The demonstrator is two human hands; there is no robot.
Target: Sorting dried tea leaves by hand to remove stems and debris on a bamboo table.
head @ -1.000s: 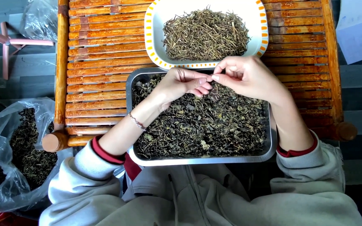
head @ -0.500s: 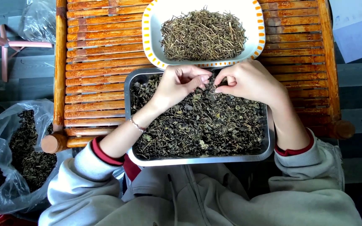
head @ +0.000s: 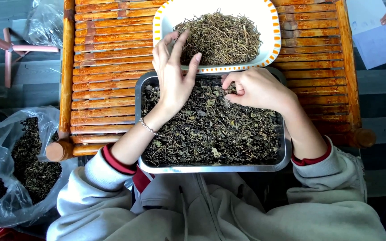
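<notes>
Dried herb leaves [head: 215, 129] fill a metal tray [head: 211, 168] at the near edge of a slatted wooden table [head: 103, 58]; behind it, touching, sits a white dish with an orange-dashed rim [head: 157, 27] holding dried stems [head: 222, 38]; a clear plastic bag [head: 5, 165] of dark herbs slumps at the left, another bag [head: 45, 20] lies top left, pale blue paper [head: 380, 42] top right. Left hand [head: 173, 71] is spread, fingers over the dish's near rim and stems; right hand [head: 255, 89] rests on the leaves, fingertips pinched together on a bit of herb.
</notes>
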